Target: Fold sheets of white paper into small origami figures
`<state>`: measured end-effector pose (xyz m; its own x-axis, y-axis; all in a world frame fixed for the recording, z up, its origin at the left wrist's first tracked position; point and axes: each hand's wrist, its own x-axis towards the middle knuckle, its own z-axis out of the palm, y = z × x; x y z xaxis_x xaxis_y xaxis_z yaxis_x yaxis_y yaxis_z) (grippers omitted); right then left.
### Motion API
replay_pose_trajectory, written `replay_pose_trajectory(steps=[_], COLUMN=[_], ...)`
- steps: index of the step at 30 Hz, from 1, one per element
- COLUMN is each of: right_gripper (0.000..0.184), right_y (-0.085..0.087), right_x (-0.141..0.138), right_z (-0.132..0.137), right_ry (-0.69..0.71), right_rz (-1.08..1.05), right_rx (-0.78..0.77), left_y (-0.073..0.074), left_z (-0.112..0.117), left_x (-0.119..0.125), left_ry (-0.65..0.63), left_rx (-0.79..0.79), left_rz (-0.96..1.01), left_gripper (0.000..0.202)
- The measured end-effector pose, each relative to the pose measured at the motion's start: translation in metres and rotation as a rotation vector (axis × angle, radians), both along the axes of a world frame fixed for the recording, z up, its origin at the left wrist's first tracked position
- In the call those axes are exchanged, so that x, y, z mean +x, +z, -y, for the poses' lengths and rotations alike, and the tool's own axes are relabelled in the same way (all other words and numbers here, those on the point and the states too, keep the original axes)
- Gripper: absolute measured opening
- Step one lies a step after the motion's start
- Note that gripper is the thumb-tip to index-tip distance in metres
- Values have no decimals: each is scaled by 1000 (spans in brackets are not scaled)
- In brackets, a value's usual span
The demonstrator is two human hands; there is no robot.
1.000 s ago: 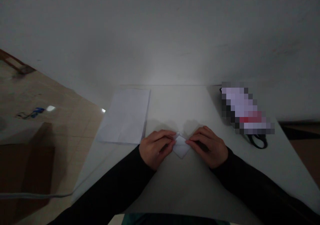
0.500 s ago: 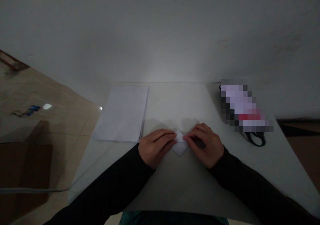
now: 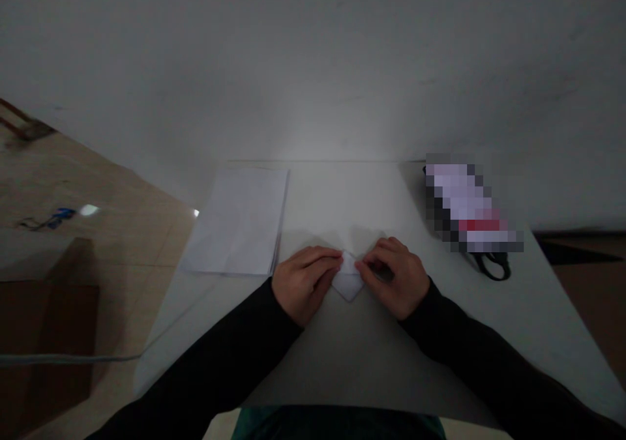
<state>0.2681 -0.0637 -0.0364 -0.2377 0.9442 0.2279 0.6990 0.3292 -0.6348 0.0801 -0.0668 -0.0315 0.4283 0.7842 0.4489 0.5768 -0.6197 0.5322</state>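
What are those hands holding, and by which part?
A folded paper lying on the table. The left hand pinches its upper left edge and the right hand its upper right edge, both near the top corner.

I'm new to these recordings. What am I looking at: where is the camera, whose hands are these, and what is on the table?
There is no machine. A person wears a camera on the head, which looks down at their own hands. Dark sleeves lead to the left hand and right hand, whose fingertips grip a small folded paper on the white table. A stack of paper sheets lies to the left. On the right is a blurred-out item with a black loop.
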Motion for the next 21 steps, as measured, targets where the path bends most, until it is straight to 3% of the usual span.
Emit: replay_pose_trajectory(steps=[12, 18, 21], right_gripper=[20, 13, 4], right_y=[1, -2, -1], right_x=[-1, -2, -3], right_z=[-4, 1, 7], right_ry=[25, -42, -18], right_rz=[65, 95, 64], right_rx=[-11, 76, 215], left_y=[-6, -6, -3], left_z=[-2, 4, 6], left_x=[-1, 2, 4], left_ry=[-40, -54, -54], left_rx=[29, 177, 188], left_rz=[-45, -156, -178], left_gripper=[16, 20, 18])
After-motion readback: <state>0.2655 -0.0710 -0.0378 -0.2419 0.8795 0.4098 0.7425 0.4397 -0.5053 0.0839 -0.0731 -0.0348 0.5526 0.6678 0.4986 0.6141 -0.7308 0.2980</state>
